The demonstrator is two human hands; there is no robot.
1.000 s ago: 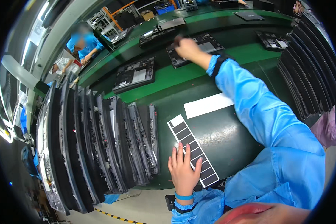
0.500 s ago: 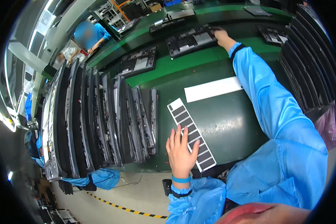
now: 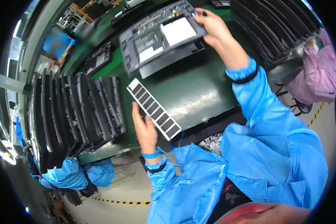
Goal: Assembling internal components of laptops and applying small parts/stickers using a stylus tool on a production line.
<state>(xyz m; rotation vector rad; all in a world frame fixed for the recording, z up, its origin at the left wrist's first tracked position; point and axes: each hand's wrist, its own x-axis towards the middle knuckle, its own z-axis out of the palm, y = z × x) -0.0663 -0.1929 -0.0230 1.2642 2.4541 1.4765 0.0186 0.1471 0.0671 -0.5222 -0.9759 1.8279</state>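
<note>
My right hand (image 3: 216, 30) grips the right edge of an opened laptop base (image 3: 149, 37), held tilted above the far side of the table. Its inner parts face up, with a large white rectangle at the right and a smaller white label near the front. A flat grey piece (image 3: 168, 61) shows beneath its near edge; whether it is attached I cannot tell. My left hand (image 3: 145, 130) is open, fingers stretched out, beside a white strip of black rectangular stickers (image 3: 153, 106) lying on the green table. Whether the fingers touch the strip is unclear.
A row of upright laptop bases (image 3: 78, 112) stands at the left, and another stack (image 3: 276, 26) at the far right. One more laptop base (image 3: 97, 59) lies on the green line. A person in pink (image 3: 313, 82) sits at right; people in blue are at left.
My right hand has lifted the laptop base off the line and brought it nearer. My left hand has slid off the sticker strip to its left side. The whole view has shifted.
</note>
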